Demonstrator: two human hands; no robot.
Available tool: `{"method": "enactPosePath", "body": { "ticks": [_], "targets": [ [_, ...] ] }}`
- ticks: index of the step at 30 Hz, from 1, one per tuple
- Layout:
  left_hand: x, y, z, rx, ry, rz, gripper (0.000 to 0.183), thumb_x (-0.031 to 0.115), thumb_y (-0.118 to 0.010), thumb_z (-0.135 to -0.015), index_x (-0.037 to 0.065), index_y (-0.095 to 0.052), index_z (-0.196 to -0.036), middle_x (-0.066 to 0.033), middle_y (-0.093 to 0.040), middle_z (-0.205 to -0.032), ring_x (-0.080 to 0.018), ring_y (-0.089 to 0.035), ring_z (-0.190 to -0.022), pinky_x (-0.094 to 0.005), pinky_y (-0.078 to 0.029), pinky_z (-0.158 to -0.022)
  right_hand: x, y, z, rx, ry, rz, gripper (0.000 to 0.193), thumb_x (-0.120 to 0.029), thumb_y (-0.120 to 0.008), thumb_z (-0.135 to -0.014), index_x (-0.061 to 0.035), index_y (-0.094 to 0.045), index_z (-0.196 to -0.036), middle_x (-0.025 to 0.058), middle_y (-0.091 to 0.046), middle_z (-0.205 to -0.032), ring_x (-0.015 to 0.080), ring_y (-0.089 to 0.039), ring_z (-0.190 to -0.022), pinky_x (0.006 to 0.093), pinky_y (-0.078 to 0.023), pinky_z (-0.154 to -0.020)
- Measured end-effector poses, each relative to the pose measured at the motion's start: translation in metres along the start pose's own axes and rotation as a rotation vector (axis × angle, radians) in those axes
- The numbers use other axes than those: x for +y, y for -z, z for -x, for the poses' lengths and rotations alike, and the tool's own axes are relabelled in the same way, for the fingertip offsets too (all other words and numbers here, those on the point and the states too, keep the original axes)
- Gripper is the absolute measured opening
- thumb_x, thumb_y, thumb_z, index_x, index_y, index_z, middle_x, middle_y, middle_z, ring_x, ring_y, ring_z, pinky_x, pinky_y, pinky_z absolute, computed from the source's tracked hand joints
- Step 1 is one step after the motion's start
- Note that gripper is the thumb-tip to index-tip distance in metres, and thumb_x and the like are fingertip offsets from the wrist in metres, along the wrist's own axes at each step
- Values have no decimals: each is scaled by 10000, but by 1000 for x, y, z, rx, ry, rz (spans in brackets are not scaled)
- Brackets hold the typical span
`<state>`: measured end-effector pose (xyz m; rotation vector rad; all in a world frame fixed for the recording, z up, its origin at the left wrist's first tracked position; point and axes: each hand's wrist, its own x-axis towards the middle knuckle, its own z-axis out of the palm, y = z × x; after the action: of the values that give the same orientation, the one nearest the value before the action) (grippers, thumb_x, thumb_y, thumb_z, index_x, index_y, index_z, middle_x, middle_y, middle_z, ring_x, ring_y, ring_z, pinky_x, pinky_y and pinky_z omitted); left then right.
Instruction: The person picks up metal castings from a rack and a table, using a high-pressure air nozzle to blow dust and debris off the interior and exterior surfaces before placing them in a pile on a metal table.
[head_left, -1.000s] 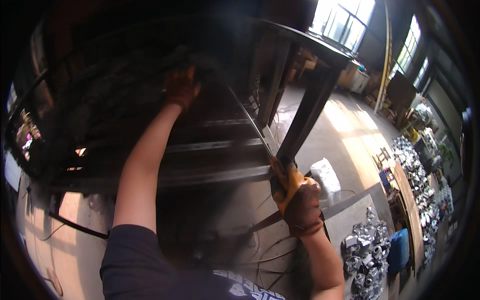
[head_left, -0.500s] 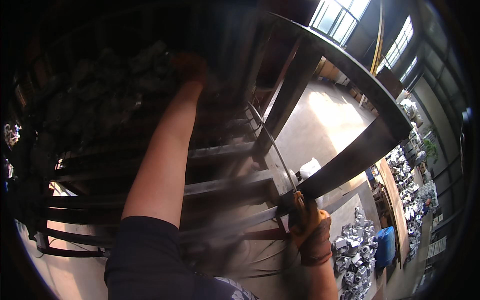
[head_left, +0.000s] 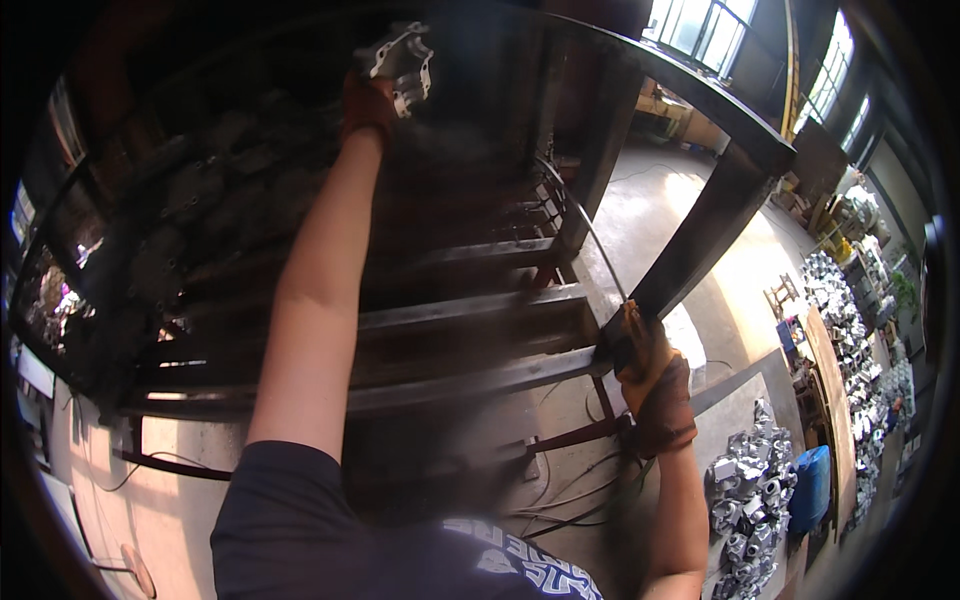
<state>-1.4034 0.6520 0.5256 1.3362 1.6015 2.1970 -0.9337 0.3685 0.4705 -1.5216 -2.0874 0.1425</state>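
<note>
My left hand [head_left: 368, 106], in a dark orange glove, reaches up and away into the shadow. Its fingers close on a silvery metal casting [head_left: 392, 52] with a notched, irregular outline. Below and to the left of that hand lies a dim heap of metal parts [head_left: 190, 185], hard to make out in the dark. At the right, my gloved right hand [head_left: 658, 392] grips the near end of a long thin metal rod [head_left: 598, 238], which slants up and away to the left beside a dark steel post. The right fingers partly hide the rod's near end.
Dark steel rails [head_left: 470, 309] cross in front of me, and a thick frame beam [head_left: 715, 220] rises at the right. Beyond it stand a pile of silvery castings [head_left: 750, 500] and a blue drum [head_left: 810, 488]. Hoses [head_left: 560, 515] trail over the floor.
My left hand has come up out of the shadow beside the heap, now showing the casting in its grasp. My right hand, still on the rod, appears higher and farther right as the view shifts.
</note>
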Motion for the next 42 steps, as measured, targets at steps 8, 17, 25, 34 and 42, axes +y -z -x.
{"method": "enactPosePath", "body": {
  "ticks": [8, 17, 25, 34, 42],
  "targets": [
    [-11, 72, 79, 80, 234, 1270, 447, 381, -494, -965, 77, -540, -1290, -156, -595, -1230, -272, -596, -1090, -422, -458, -978, 9, -18, 39, 34, 127, -498, 566, -47, -640, -778, -145, -550, -1329, 148, -678, -1119, 366, -656, -969, 401, -527, -783],
    [15, 149, 193, 396, 957, 842, 492, 387, -486, -990, 63, -454, -1359, -171, -518, -1335, -350, -507, -1213, -501, -443, -1013, -124, -17, 32, -112, 369, -113, 502, -185, -701, -800, -13, -569, -1253, 232, -667, -1033, 428, -634, -982, 430, -523, -825],
    [-38, 283, 230, 6, 833, 171, 398, 260, -537, -966, 92, -516, -1325, -212, -594, -1239, -388, -573, -1165, -472, -512, -893, -196, -31, 15, -39, 337, 52, 350, -339, -679, -801, -134, -590, -1071, 145, -707, -873, 354, -700, -848, 447, -549, -722],
    [57, 341, 334, -46, 108, -993, 414, 334, -592, -898, 68, -611, -1214, -205, -662, -1112, -352, -653, -1024, -415, -528, -854, -185, -61, 8, -155, 338, 196, 320, -369, -638, -840, -142, -609, -1063, 165, -711, -925, 366, -697, -880, 446, -549, -758],
    [65, 325, 316, -140, 247, -1280, 407, 368, -614, -870, 93, -653, -1167, -172, -673, -1122, -361, -644, -1036, -447, -522, -870, -196, -57, 27, -242, 368, 132, 307, -323, -609, -854, -149, -612, -1108, 156, -713, -935, 348, -699, -889, 447, -552, -762]
  ]
}}
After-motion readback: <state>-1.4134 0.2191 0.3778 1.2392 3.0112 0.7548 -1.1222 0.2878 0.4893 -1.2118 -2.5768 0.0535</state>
